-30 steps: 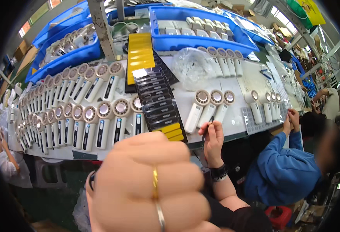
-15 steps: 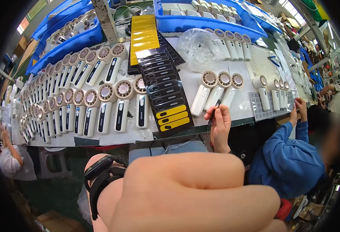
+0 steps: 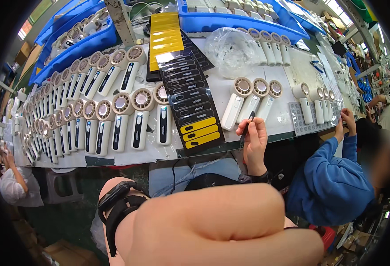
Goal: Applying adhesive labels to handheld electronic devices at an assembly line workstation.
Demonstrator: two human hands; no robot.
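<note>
My left hand [image 3: 221, 221] looms large and close at the bottom, with a black band around its wrist. Its fingers are curled closed, and whatever they may hold is hidden. My right hand [image 3: 256, 148] is at the table's front edge, pinching a slim black adhesive label [image 3: 247, 128] between thumb and fingers. Just beyond it lie three white handheld fans [image 3: 233, 111] with beige round heads and plain handles. To their left is a black label sheet [image 3: 189, 97], with several labels on it and yellow backing bared at its near end.
Rows of fans with black labels [image 3: 138, 128] fill the left of the table. A clear plastic bag [image 3: 230, 51] lies behind, near blue bins [image 3: 248, 29]. At right, a person in a blue sleeve [image 3: 332, 177] works beside a grey tray [image 3: 296, 119] and blue-handled pliers [image 3: 317, 66].
My left hand has sunk slightly and turned a little. My right hand keeps its pinch on the black label, nearly in place, while the whole view has shifted slightly.
</note>
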